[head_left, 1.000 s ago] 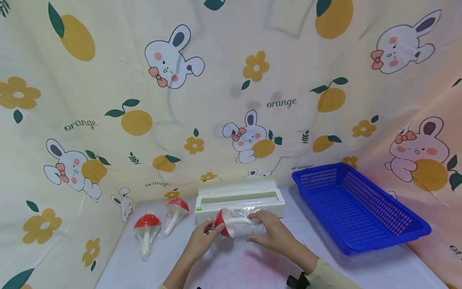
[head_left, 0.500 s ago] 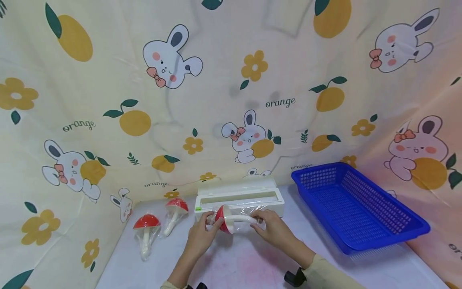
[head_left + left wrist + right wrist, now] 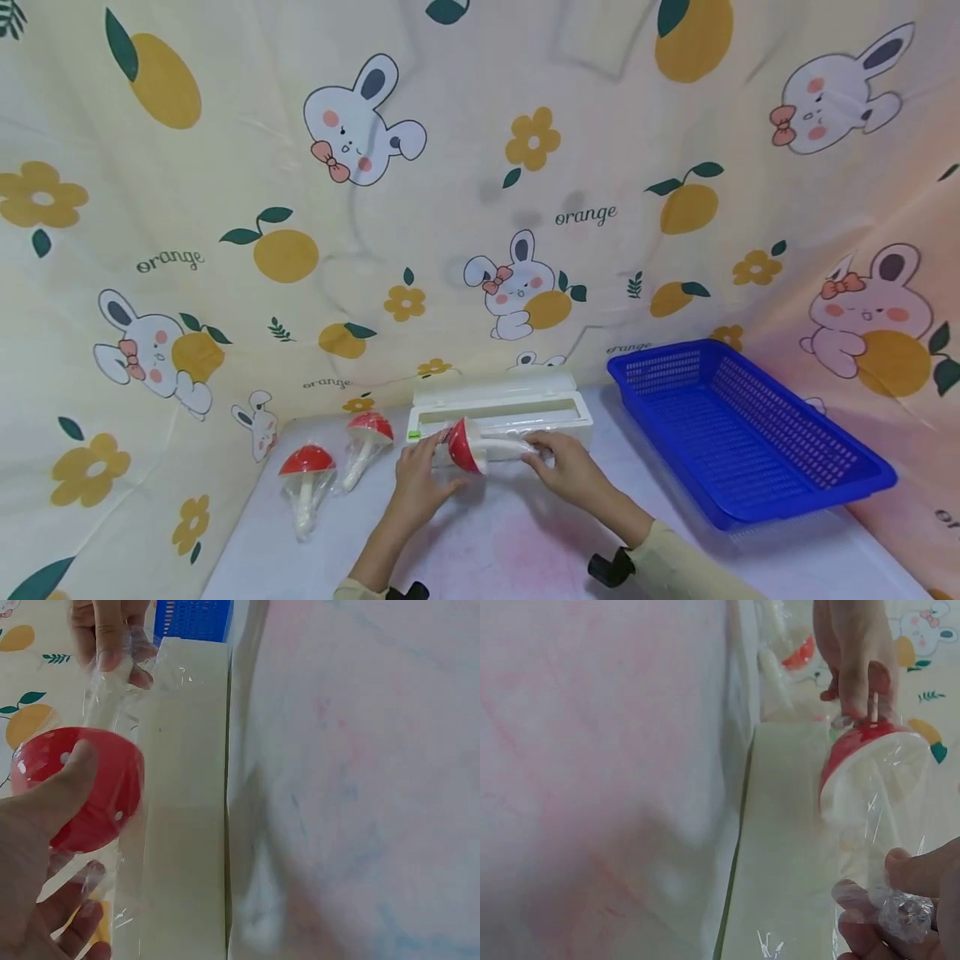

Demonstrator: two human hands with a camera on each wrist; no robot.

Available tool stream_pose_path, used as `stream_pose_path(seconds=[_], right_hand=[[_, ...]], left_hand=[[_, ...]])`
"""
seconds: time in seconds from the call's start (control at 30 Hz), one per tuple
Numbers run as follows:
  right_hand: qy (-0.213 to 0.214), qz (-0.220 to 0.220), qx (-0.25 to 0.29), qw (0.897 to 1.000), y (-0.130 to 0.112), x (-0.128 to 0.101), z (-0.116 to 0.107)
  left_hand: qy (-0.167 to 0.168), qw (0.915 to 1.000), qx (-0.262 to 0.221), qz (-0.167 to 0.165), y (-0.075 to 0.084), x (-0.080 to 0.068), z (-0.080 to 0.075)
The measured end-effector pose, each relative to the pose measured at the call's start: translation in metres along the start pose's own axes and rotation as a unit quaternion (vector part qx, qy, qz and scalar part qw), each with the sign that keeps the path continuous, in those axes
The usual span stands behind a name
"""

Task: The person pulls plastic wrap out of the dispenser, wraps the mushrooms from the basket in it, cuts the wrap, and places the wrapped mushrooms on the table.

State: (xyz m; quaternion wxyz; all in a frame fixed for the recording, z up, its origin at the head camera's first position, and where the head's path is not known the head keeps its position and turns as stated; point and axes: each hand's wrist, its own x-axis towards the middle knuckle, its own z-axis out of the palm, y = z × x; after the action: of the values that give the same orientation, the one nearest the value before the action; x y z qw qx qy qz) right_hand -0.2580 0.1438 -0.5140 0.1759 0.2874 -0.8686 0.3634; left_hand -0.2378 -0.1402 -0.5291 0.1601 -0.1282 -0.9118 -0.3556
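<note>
A toy mushroom [image 3: 474, 447] with a red cap and white stem lies sideways in the air, wrapped in clear film, just in front of a white cling-film dispenser box [image 3: 501, 406]. My left hand [image 3: 420, 477] grips the red cap [image 3: 82, 787], thumb on top. My right hand [image 3: 564, 465] pinches the film at the stem's end [image 3: 889, 911]. The cap [image 3: 862, 761] faces left in the right wrist view, and the box top [image 3: 780, 847] runs beneath it.
Two more film-wrapped red mushrooms [image 3: 306, 479] [image 3: 365, 439] lie at the left of the white table [image 3: 510, 550]. A blue perforated basket [image 3: 738, 429] stands at the right. A cartoon-print cloth [image 3: 450, 183] hangs behind.
Both hands have lifted the wrapped mushroom up and back toward the dispenser box, and the loose film round the stem has been drawn tighter.
</note>
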Motion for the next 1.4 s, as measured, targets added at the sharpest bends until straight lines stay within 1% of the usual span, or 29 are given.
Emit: stream_pose_path(seconds=[0.07,0.13,0.27,0.3,0.47,0.57,0.73,0.83,0.9,1.1,1.2,1.4], right_hand=[[-0.011,0.016,0.002,1.000,-0.001,0.002,0.000],[-0.017,0.026,0.000,1.000,-0.002,0.003,0.000],[-0.010,0.015,-0.020,1.000,-0.005,0.006,-0.004],[-0.008,0.014,-0.025,1.000,-0.005,0.007,-0.006],[-0.006,0.016,-0.052,0.999,-0.009,0.017,-0.012],[0.010,0.000,-0.063,0.998,-0.012,0.025,-0.018],[0.050,-0.019,-0.080,0.995,-0.018,0.040,-0.033],[0.063,-0.025,-0.090,0.994,-0.020,0.047,-0.040],[0.064,-0.024,-0.089,0.994,-0.021,0.051,-0.044],[0.050,0.008,-0.074,0.996,-0.024,0.060,-0.053],[0.046,0.018,-0.067,0.997,-0.025,0.065,-0.057],[0.044,0.036,-0.062,0.996,-0.028,0.073,-0.064]], left_hand=[[0.005,0.9997,-0.014,-0.019,0.001,0.002,0.002],[0.005,0.9991,-0.026,-0.032,0.002,0.005,0.002],[-0.008,0.9964,-0.047,-0.070,0.007,0.012,0.000],[-0.007,0.9964,-0.049,-0.068,0.009,0.014,-0.001],[-0.005,0.9939,-0.071,-0.084,0.015,0.023,-0.006],[-0.006,0.9907,-0.095,-0.097,0.019,0.030,-0.010],[0.008,0.9861,-0.136,-0.095,0.026,0.042,-0.017],[0.022,0.9856,-0.143,-0.087,0.030,0.047,-0.020],[0.029,0.9858,-0.141,-0.086,0.034,0.050,-0.022],[0.043,0.9825,-0.153,-0.096,0.044,0.061,-0.029],[0.045,0.9812,-0.163,-0.092,0.047,0.065,-0.032],[0.050,0.9811,-0.167,-0.085,0.052,0.070,-0.037]])
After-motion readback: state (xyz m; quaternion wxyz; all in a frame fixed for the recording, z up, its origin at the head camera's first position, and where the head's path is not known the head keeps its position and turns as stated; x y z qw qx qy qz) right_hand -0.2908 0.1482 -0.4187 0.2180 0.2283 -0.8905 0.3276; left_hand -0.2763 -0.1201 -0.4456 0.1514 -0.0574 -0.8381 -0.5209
